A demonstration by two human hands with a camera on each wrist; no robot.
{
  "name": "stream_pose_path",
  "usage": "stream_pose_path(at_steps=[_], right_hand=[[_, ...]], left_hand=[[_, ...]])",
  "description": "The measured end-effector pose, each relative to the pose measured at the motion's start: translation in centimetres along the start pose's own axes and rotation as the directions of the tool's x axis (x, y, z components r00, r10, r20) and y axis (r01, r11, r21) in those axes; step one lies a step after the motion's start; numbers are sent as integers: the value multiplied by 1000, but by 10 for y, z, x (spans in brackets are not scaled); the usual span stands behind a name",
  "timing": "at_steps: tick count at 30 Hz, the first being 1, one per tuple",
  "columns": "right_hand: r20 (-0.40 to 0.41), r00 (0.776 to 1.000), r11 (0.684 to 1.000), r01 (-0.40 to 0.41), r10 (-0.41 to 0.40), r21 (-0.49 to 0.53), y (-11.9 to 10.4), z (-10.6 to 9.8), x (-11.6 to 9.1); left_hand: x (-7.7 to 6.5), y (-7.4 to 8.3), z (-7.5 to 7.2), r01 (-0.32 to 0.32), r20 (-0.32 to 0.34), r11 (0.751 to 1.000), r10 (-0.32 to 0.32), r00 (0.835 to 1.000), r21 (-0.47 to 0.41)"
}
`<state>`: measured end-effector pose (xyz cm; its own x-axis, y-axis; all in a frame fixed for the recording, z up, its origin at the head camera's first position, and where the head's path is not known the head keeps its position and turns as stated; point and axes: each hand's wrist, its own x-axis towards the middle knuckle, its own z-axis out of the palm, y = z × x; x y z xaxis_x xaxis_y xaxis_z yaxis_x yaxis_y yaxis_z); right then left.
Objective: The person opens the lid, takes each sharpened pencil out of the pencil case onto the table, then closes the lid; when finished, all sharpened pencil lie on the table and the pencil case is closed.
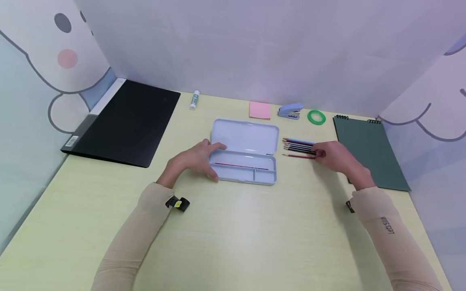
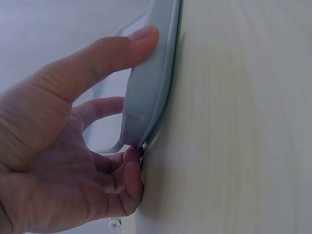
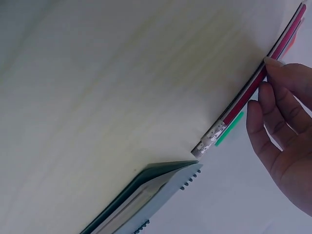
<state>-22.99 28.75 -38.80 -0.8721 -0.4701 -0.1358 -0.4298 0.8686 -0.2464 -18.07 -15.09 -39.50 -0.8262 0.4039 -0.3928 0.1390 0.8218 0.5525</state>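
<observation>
A pale blue pencil case (image 1: 244,137) lies unfolded on the table, its lid toward the back wall. One thin red pencil (image 1: 240,166) rests in its long rear compartment; the front has a divider. My left hand (image 1: 198,157) grips the case's left end, the thumb (image 2: 141,44) on its front side wall and the other fingers around the end. To the right of the case, several pencils (image 1: 296,145) lie in a row, tips pointing left. My right hand (image 1: 335,157) pinches the nearest one, a red pencil (image 3: 251,90) with a white eraser end, near the table surface.
Along the back are a glue stick (image 1: 194,100), pink sticky notes (image 1: 260,110), a blue stapler (image 1: 290,110) and a roll of green tape (image 1: 316,117). A black flat board (image 1: 127,121) lies at left, a dark green spiral notebook (image 1: 371,151) at right.
</observation>
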Motion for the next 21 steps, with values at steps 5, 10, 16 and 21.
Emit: stream_pose_path(at_steps=[5, 10, 16, 21], right_hand=[[4, 1000, 1000, -13, 13, 1, 1, 0, 1], [17, 999, 999, -31, 31, 10, 2, 0, 2], [22, 999, 999, -46, 45, 21, 3, -1, 3], [28, 998, 998, -58, 58, 20, 5, -2, 5]], left_hand=[[1, -1, 0, 0, 4, 1000, 0, 1000, 3], [1, -1, -1, -5, 5, 1000, 5, 1000, 5], [1, -1, 0, 8, 9, 1000, -8, 1000, -3], [2, -1, 0, 5, 4, 1000, -5, 1000, 2]])
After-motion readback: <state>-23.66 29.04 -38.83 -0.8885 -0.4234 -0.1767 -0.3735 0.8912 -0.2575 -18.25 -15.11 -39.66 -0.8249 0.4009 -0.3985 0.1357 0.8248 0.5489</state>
